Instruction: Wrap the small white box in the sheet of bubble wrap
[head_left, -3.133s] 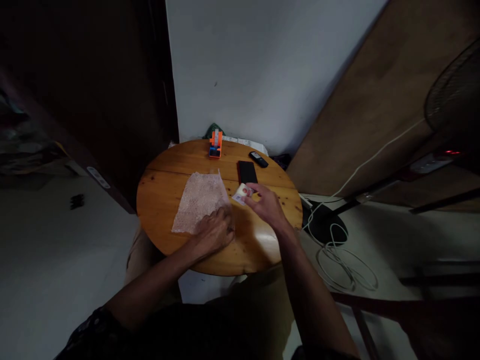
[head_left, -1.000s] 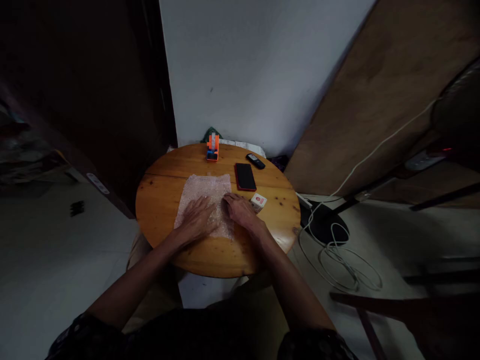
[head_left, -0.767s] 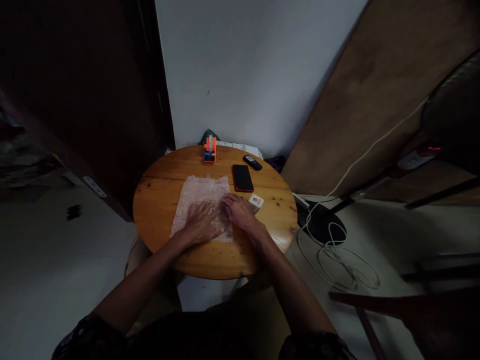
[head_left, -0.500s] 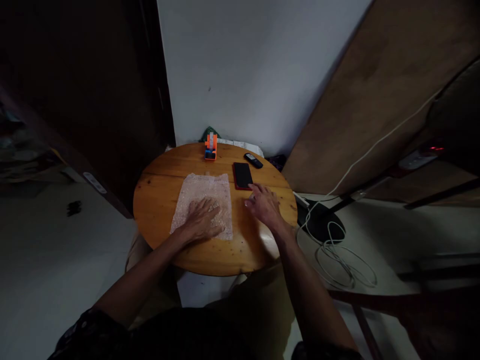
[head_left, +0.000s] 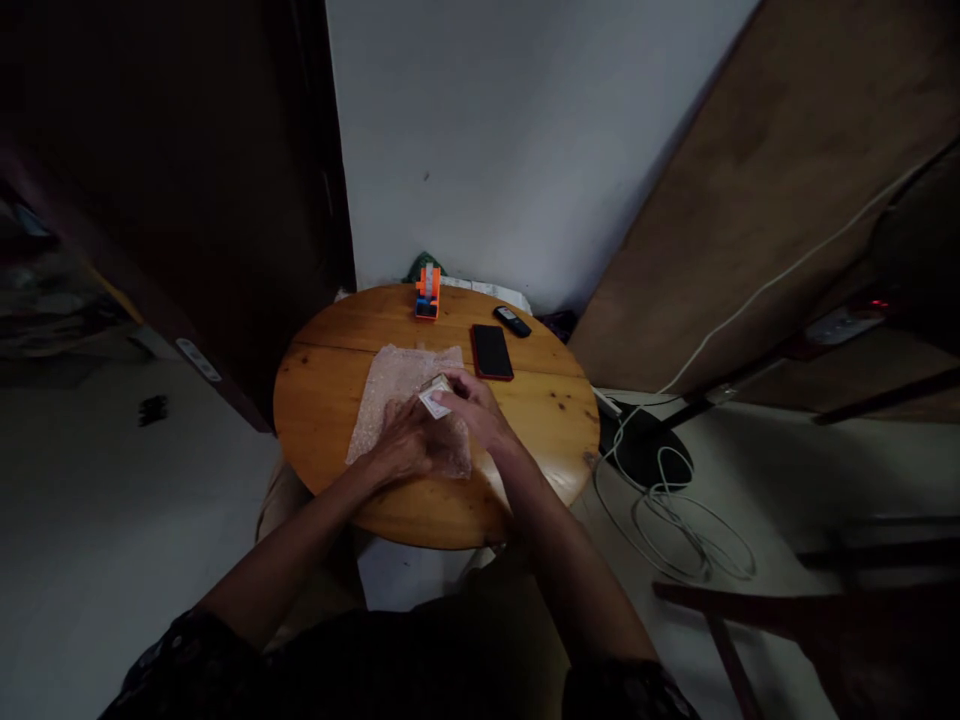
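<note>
A small pale box (head_left: 436, 397) is held above the bubble wrap by my right hand (head_left: 478, 408), its thumb on the near face. My left hand (head_left: 405, 440) is over the bubble wrap, beside and just below the box, with its fingers partly hidden; whether it touches the box is unclear. The sheet of bubble wrap (head_left: 366, 420) lies flat on the round wooden table (head_left: 315, 440). To the right of the sheet lies a dark phone-like slab with a red edge (head_left: 491, 352).
An orange tape dispenser (head_left: 427, 292) stands at the table's back edge, against the wall. A small black handset (head_left: 512, 321) lies behind the slab. White cable (head_left: 694, 530) is coiled on the floor to the right, near a black round base (head_left: 652, 455).
My right hand has moved left from beside the slab to over the bubble wrap, and the small box now shows in its grip. My left hand's fingers are less spread. The view has shifted slightly.
</note>
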